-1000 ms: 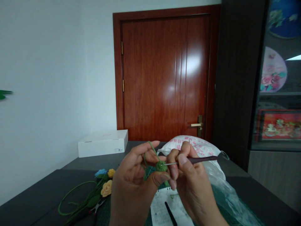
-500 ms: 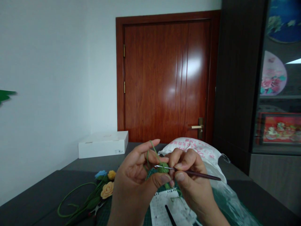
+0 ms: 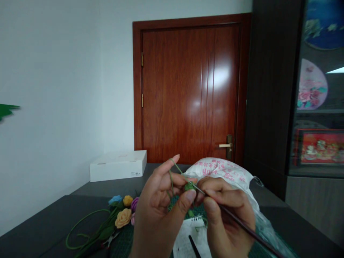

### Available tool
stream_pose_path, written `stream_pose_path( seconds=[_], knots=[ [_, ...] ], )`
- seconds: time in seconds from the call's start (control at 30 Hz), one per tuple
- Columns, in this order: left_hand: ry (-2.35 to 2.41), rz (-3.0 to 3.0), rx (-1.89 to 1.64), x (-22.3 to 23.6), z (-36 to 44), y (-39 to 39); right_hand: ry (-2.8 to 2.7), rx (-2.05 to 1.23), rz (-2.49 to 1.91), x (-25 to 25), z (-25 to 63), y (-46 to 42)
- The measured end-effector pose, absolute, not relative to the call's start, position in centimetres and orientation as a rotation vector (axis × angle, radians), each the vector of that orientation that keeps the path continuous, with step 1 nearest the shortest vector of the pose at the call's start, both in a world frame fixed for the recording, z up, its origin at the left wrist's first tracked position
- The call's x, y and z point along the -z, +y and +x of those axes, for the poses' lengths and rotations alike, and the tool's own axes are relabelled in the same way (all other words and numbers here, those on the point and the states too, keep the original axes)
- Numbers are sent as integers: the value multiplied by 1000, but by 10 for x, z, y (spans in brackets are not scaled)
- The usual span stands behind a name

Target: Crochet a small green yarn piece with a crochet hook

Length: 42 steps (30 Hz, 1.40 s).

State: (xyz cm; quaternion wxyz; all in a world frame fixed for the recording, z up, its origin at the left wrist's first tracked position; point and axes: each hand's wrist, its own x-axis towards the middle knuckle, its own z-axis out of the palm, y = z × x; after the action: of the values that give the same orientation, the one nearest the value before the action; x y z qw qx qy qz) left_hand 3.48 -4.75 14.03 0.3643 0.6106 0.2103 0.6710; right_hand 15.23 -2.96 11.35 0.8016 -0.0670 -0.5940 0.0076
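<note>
Head view: pinching green crochet piece (image 3: pixel 189 187) in left grip (image 3: pixel 163 204), between five and six o'clock from centre, and hook (image 3: pixel 252 233) in right grip (image 3: pixel 228 211), possibly risking a dropped stitch through slackening of green yarn (image 3: pixel 177 167).

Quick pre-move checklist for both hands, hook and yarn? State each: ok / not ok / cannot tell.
1. Hook gripped in right hand: ok.
2. Green piece pinched in left hand: ok.
3. Yarn draped over a raised left finger: ok.
4. Hook tip has caught the yarn: cannot tell, too small at the green piece.
5. Notepad page fully visible: not ok, right hand covers part of it.
6. Black pen out of both hands: ok, lying on the notepad.
</note>
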Motion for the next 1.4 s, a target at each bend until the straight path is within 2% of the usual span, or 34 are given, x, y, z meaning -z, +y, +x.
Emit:
stream_pose_path(
  seconds=[0.1,0.27,0.37,0.67,0.8,0.93,1.4],
  knots=[
    [531,1543,-1689,-143,34,-45,-1222,26,-116,-120,155,-33],
    [487,1490,-1649,-145,32,-41,-1398,278,-140,-126,171,-35],
    [468,1507,-1590,-146,29,-39,-1465,260,-147,-126,176,-34],
    [377,1453,-1431,-148,25,-35,-1213,-770,-194,-130,176,-27],
    [346,1464,-1390,-147,26,-35,-1130,-1064,-137,-132,173,-25],
    [277,1483,-1340,-148,26,-31,-1123,-1222,-146,-129,167,-22],
    [305,1416,-1267,-143,30,-22,-1237,-705,-240,-120,168,-12]
  ],
)
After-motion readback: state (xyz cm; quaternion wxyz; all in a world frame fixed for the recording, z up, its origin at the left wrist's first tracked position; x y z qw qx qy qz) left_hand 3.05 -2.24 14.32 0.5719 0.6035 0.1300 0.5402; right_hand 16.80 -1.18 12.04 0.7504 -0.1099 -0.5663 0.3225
